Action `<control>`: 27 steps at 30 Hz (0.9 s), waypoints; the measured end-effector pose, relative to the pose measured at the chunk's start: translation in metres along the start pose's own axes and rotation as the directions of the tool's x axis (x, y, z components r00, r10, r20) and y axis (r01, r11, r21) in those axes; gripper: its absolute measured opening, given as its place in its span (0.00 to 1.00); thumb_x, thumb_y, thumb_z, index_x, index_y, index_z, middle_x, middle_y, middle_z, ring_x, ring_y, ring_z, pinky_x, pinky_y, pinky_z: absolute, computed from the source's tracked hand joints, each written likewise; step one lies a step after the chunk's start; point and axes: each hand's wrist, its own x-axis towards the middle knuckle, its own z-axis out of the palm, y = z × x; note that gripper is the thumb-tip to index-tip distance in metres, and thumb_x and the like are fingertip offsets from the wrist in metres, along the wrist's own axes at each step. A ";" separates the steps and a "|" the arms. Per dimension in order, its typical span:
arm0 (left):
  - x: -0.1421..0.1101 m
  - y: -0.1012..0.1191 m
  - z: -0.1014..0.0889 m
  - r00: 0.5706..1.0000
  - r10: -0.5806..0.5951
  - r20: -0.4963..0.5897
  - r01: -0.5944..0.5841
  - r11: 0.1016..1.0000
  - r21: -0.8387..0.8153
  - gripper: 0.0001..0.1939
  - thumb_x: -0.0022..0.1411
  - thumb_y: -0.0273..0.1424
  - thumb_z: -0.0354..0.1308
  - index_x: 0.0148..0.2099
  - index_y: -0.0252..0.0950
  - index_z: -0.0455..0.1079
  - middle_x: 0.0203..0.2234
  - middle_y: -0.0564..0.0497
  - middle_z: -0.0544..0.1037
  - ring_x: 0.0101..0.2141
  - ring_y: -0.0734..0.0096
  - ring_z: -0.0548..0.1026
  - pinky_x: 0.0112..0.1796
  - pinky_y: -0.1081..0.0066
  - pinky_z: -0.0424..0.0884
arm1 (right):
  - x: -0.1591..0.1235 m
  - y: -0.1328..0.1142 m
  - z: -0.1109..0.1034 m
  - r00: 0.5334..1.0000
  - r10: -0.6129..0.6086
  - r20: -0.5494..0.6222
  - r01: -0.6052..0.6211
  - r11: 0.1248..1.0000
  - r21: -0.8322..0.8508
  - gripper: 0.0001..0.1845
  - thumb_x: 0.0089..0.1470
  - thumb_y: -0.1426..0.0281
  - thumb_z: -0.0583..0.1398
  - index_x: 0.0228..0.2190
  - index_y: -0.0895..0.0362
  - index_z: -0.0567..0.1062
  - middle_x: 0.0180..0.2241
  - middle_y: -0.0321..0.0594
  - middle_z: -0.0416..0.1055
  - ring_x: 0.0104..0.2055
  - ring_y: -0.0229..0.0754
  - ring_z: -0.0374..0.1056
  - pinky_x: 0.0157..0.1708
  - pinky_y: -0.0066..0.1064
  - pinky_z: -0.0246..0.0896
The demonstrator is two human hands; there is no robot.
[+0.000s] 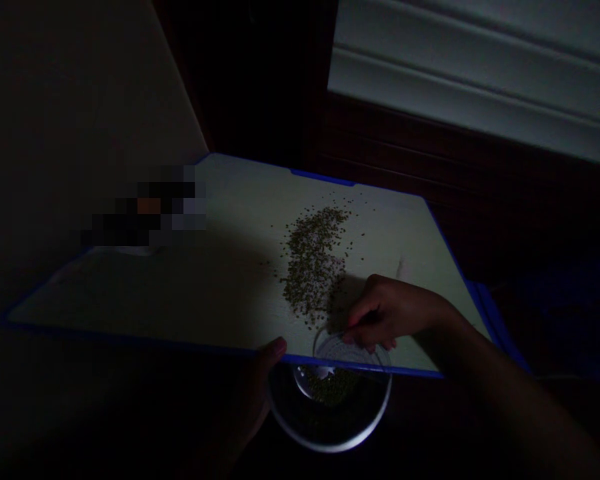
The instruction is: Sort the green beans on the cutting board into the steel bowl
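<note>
Chopped herbs (313,263) on cutting board (180,293), just left of right hand (393,313).

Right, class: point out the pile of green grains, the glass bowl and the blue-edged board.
pile of green grains (311,263), head view, middle of the heap on the board.
glass bowl (300,430), head view, lower left rim below the board's edge.
blue-edged board (180,293), head view, bare pale surface left of the grains.
</note>
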 end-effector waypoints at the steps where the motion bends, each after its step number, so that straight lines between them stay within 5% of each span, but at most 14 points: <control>1: 0.000 0.000 0.000 1.000 -0.009 0.005 0.009 1.000 -0.011 0.13 0.45 0.39 0.74 0.30 0.37 0.80 0.24 0.50 0.86 0.39 0.45 0.84 0.50 0.52 0.76 | 0.001 0.000 0.001 1.000 -0.008 -0.002 0.008 1.000 0.003 0.16 0.62 0.63 0.63 0.26 0.60 0.76 0.20 0.32 0.72 0.16 0.29 0.64 0.15 0.19 0.58; 7: -0.003 0.001 0.003 1.000 0.007 0.003 -0.007 1.000 -0.027 0.11 0.49 0.37 0.72 0.34 0.36 0.80 0.30 0.48 0.88 0.48 0.45 0.83 0.55 0.53 0.73 | 0.005 -0.001 0.004 0.999 -0.027 -0.042 0.028 0.999 0.022 0.16 0.62 0.66 0.63 0.24 0.60 0.74 0.19 0.30 0.71 0.15 0.27 0.65 0.14 0.17 0.57; 13: -0.003 0.002 0.003 0.998 0.008 -0.063 -0.010 0.999 -0.031 0.06 0.50 0.34 0.71 0.28 0.39 0.78 0.27 0.47 0.87 0.50 0.43 0.82 0.56 0.51 0.72 | 0.001 -0.003 0.003 0.991 0.117 -0.061 -0.113 0.991 0.073 0.14 0.59 0.68 0.63 0.23 0.59 0.73 0.17 0.29 0.70 0.14 0.28 0.64 0.12 0.16 0.56; 20: -0.001 0.000 0.002 0.997 0.018 -0.070 -0.022 0.998 -0.056 0.07 0.50 0.33 0.70 0.33 0.37 0.80 0.31 0.46 0.88 0.52 0.43 0.81 0.58 0.51 0.72 | -0.018 -0.002 -0.016 0.971 0.229 -0.063 -0.225 0.972 0.063 0.08 0.55 0.76 0.61 0.24 0.60 0.75 0.18 0.30 0.72 0.15 0.28 0.65 0.14 0.17 0.57; 27: -0.001 0.002 0.003 0.998 0.034 -0.058 -0.036 0.999 -0.025 0.07 0.47 0.34 0.73 0.29 0.40 0.78 0.28 0.49 0.87 0.55 0.42 0.79 0.60 0.51 0.69 | -0.029 0.009 -0.031 0.960 0.267 -0.086 -0.263 0.964 0.047 0.09 0.58 0.72 0.60 0.26 0.61 0.75 0.19 0.32 0.74 0.15 0.29 0.65 0.16 0.19 0.59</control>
